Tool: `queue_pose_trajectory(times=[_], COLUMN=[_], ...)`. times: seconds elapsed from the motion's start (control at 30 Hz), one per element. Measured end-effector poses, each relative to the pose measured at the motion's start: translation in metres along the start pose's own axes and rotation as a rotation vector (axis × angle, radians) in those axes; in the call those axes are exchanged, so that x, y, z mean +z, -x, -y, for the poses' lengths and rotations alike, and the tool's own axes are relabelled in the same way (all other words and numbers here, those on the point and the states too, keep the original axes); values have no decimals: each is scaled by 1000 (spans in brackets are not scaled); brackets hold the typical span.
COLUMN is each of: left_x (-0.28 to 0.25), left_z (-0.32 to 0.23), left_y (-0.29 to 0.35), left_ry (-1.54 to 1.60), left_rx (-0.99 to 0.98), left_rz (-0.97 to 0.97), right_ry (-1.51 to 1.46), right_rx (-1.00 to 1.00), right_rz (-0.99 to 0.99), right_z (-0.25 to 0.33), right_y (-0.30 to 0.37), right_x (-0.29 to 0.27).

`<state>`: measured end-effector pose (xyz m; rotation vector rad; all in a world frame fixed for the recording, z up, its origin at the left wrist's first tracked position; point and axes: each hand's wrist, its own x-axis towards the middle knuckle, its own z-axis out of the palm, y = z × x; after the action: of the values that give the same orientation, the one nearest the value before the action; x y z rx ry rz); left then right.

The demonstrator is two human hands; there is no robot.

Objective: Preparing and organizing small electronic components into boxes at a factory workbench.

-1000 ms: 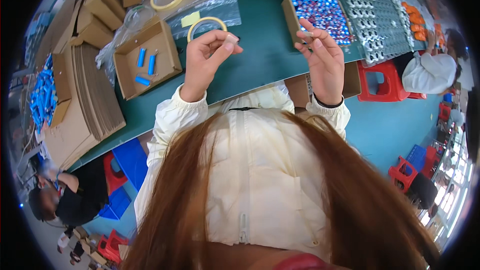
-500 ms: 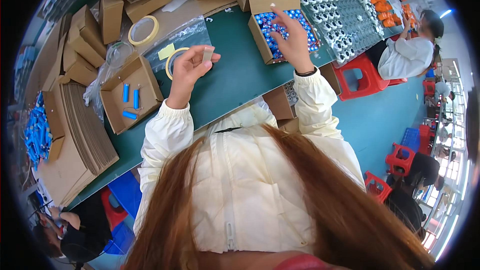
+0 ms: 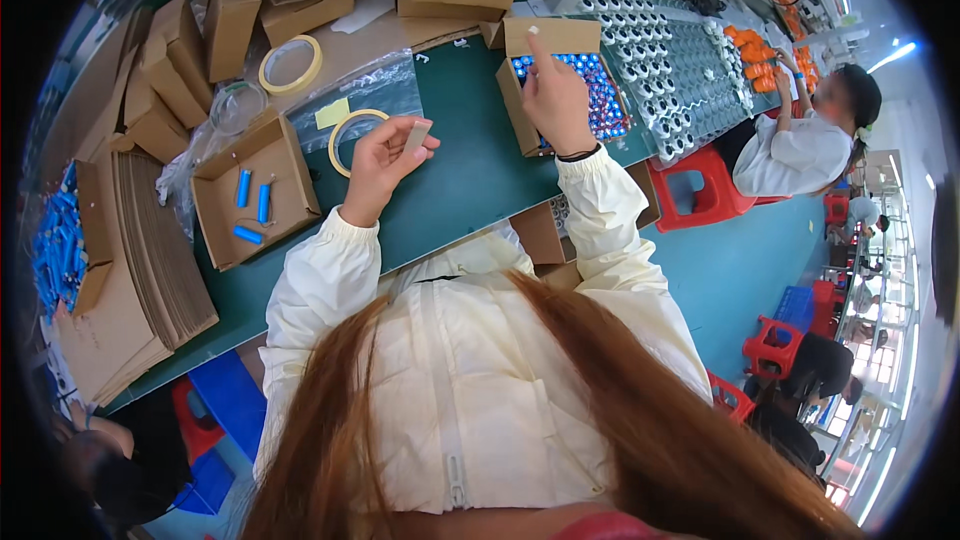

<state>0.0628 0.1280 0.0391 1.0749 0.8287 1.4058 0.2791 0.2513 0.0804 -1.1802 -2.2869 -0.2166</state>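
My left hand (image 3: 384, 168) is pinched on a short strip of beige tape (image 3: 417, 136) above the green table, beside a roll of masking tape (image 3: 336, 157). My right hand (image 3: 560, 105) is over the near-left part of a cardboard box (image 3: 511, 100). Its index finger points away from me; the other fingers are partly hidden. A small white scrap (image 3: 533, 30) shows at the tip of that finger, against the box flap; I cannot tell whether it sticks to the finger. Packed upright in the box are many blue cylindrical battery cells (image 3: 608, 105).
Left of my hands, an open carton (image 3: 215, 240) holds three blue cells (image 3: 264, 203). Beyond lie another tape roll (image 3: 290, 65), plastic bags and folded cartons (image 3: 300, 15). Flat cardboard (image 3: 165, 250) is stacked at the left. White parts (image 3: 640, 70) stand at right, near a seated co-worker (image 3: 800, 150).
My right hand has drawn its fingers in, leaving the index finger pointing forward. My left hand keeps its pinch on the tape strip. The whole view has shifted slightly.
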Motion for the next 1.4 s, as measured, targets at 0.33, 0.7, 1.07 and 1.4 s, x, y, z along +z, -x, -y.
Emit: queue_pose_trajectory(times=[0.33, 0.7, 1.07, 1.4], left_x=[1, 3, 13, 17], left_z=[10, 11, 9, -1], left_y=[1, 5, 5, 13], left_ry=[-43, -80, -15, 114], left_rx=[1, 29, 264, 245], left_rz=[57, 64, 43, -94], right_ry=[-469, -476, -1374, -1457], right_rx=[403, 405, 379, 451], right_rz=[52, -286, -114, -85], right_z=[-23, -10, 76, 105], right_y=[-14, -22, 3, 40], right_x=[0, -31, -73, -58])
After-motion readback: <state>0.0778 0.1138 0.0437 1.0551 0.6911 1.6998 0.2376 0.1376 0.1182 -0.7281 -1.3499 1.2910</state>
